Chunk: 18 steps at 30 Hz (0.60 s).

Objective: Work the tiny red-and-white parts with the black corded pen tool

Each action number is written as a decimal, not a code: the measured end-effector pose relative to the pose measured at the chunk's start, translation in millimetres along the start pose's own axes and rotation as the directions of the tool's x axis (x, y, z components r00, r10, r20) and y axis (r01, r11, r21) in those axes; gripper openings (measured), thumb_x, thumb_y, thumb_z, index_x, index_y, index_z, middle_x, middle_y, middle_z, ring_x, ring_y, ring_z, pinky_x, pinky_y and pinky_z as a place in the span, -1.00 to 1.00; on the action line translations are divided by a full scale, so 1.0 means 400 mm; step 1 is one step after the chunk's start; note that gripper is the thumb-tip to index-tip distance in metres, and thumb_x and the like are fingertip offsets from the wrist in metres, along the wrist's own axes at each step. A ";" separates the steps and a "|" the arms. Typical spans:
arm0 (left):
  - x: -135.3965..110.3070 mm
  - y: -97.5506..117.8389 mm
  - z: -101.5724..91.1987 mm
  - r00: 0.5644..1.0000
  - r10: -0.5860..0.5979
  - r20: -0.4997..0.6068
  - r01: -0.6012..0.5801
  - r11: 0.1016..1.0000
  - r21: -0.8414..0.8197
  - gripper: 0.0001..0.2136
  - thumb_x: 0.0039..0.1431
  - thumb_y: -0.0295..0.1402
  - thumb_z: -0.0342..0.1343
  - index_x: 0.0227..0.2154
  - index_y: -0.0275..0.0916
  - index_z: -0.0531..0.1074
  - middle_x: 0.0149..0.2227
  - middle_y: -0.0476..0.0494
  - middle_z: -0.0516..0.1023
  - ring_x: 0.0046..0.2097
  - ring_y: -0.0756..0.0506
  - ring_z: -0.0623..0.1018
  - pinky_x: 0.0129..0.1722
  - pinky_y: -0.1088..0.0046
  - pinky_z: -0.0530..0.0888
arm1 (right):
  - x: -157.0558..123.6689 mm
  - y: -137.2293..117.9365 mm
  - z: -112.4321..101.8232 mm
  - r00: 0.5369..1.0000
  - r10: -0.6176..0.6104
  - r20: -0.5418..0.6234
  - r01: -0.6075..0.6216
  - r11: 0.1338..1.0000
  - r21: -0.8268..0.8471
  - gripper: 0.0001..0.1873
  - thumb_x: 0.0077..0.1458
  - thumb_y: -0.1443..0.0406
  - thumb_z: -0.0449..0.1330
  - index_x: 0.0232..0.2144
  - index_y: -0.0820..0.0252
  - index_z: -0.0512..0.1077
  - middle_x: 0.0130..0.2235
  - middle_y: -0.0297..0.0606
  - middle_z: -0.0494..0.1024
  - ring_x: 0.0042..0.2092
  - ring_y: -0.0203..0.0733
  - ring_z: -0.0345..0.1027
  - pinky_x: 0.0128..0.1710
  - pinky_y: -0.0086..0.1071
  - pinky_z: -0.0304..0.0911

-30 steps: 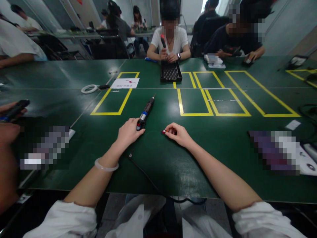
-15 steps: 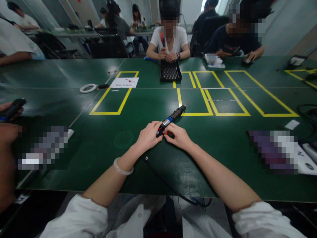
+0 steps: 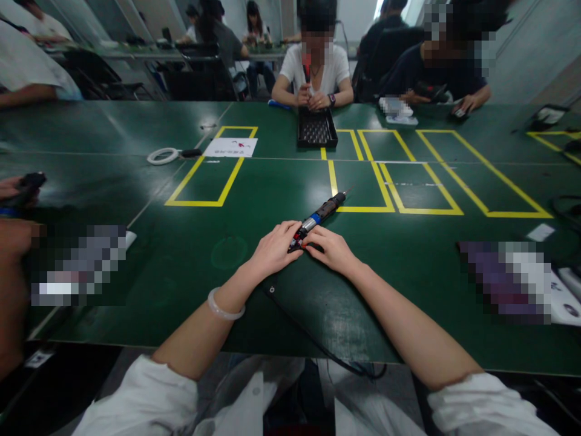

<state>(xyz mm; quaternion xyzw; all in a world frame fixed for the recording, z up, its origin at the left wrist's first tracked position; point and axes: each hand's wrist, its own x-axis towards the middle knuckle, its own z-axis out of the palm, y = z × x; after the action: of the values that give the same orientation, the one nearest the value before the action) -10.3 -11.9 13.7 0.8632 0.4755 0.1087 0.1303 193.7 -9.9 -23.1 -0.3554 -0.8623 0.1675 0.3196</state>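
An electric screwdriver (image 3: 323, 212) with its inner parts showing lies slantwise on the green table, its thin bit pointing away to the right. Its silver and blue middle is bare, and small red and dark parts show at the rear end. My left hand (image 3: 275, 247) is closed around that rear end, fingers over its left side. Close by on the right, my right hand (image 3: 333, 249) pinches a small red-and-black piece (image 3: 314, 246) against the rear of the tool. The fingers hide most of that piece.
A black cable (image 3: 313, 339) with a ring end runs off the table's front edge. Phone-like blurred items lie at left and right. Across the table (image 3: 190, 254), a person works over a black tray (image 3: 318, 144). A white cable coil (image 3: 163, 156) and paper (image 3: 231, 147) lie farther left.
The view has shifted slightly. Both hands stay at the rear of the electric screwdriver; my right fingers have turned a little, and less of the red on the small piece shows.
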 end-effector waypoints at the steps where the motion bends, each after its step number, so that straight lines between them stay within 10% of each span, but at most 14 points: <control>1: 0.000 -0.001 0.001 1.000 0.003 -0.003 -0.003 1.000 -0.003 -0.41 0.18 -0.22 0.10 0.25 -0.18 0.12 0.24 -0.25 0.26 0.19 -0.25 0.35 0.11 0.17 0.41 | 0.001 0.001 0.001 1.000 0.000 -0.003 0.000 1.000 0.003 -0.87 0.20 0.37 0.12 -0.22 0.13 0.46 -0.08 -0.19 0.49 -0.05 -0.15 0.41 -0.09 -0.35 0.31; 18: 0.005 0.013 0.007 0.998 0.002 -0.064 0.001 0.999 0.050 -0.51 0.26 -0.16 0.03 0.20 -0.20 0.19 0.20 -0.23 0.33 0.12 -0.23 0.40 0.06 0.22 0.41 | 0.009 0.007 0.006 0.992 0.126 -0.002 -0.126 0.991 0.047 -0.92 0.16 0.37 0.16 -0.25 0.14 0.36 -0.35 -0.33 0.44 -0.33 -0.24 0.31 -0.29 -0.42 0.18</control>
<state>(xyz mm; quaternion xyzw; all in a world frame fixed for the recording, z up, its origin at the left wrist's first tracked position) -4.5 -13.3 12.8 0.8624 0.4819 0.1243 0.0932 191.5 -5.7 -24.7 -0.4021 -0.8332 0.2063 0.3187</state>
